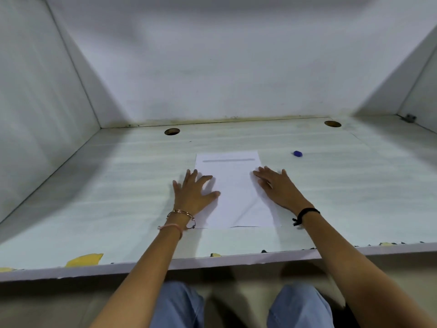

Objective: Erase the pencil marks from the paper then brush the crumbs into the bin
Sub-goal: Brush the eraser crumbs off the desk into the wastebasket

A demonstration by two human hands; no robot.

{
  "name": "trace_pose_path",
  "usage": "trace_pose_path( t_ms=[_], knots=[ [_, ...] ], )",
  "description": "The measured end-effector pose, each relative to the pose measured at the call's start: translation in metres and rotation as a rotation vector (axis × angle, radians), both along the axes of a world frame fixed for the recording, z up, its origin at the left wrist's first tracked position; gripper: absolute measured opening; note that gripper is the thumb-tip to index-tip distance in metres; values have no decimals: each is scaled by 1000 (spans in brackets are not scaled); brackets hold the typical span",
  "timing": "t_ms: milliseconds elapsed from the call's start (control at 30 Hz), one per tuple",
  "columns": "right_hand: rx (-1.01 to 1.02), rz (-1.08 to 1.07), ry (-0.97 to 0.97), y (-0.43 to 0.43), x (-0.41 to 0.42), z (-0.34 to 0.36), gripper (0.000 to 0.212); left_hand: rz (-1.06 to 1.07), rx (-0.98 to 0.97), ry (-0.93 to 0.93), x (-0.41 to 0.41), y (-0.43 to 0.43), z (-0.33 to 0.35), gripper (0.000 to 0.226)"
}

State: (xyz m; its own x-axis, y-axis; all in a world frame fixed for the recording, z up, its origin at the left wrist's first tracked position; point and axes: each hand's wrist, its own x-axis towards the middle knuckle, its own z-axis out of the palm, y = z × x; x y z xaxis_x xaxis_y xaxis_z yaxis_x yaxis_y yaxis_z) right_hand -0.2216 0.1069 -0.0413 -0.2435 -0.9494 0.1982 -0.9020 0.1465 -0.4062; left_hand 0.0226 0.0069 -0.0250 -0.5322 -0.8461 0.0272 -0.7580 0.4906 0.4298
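A white sheet of paper [234, 185] lies flat in the middle of the pale desk [106, 197]. A grey pencil line [229, 160] runs across the sheet near its far edge. My left hand [192, 192] rests flat with spread fingers on the paper's left edge. My right hand [276, 185] lies flat with straight fingers on the paper's right edge. A small blue eraser [297, 153] sits on the desk to the right of the paper, beyond my right hand and apart from it. No bin is in view.
White walls close the desk in at the left, back and right. Two round cable holes [172, 131] [332, 124] lie near the back edge. Yellow patches [85, 259] mark the chipped front edge. Knees in blue trousers show below the desk.
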Motion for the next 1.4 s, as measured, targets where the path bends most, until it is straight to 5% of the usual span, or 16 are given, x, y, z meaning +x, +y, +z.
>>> trace_pose_path(
  t_ms=[167,400,567,900,1167,1400],
  knots=[
    [-311,-255,-197,-5,-27,8,37,-47,12,-102,-10,-11,-11,64],
    [-213,-517,-194,-41,-77,5,40,-33,-8,-110,-10,-16,-18,63],
    [-382,-617,-251,-49,-93,7,29,-27,-6,-71,-9,-16,-18,62],
    [-434,-327,-386,-23,-36,7,22,-16,-11,-43,-9,-14,-15,56],
    [-408,-310,-394,-14,-16,7,21,-5,-10,-31,-6,-12,-13,54],
    [-365,-331,-484,-11,-11,11,55,-2,11,-16,-7,-13,-14,54]
  ],
)
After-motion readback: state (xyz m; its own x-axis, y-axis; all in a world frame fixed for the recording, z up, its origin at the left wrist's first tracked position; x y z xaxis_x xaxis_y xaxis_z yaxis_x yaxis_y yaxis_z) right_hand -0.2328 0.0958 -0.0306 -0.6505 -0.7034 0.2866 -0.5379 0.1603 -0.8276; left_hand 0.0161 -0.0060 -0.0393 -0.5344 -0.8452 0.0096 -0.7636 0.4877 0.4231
